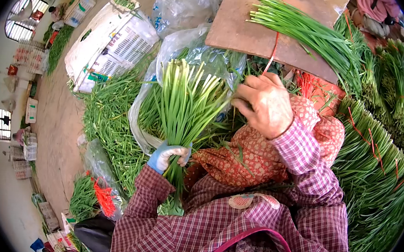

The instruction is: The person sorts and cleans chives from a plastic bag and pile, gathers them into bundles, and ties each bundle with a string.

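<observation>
Currently, left hand [170, 157] closed round green stalks [180, 104], right hand [267, 105] half-curled by red string [274, 50], grip unclear.

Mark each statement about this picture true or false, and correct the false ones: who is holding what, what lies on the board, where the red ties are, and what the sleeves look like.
1. The left hand grips a bunch of green stalks. True.
2. The right hand grips that same bunch. False: it is apart from it, near the edge of the brown board.
3. The bunch's pale ends point away from the person. True.
4. Nothing lies on the brown board. False: long green stalks lie across it.
5. Loose red ties lie to the person's left. True.
6. The sleeves are plain. False: they are checked.
</observation>
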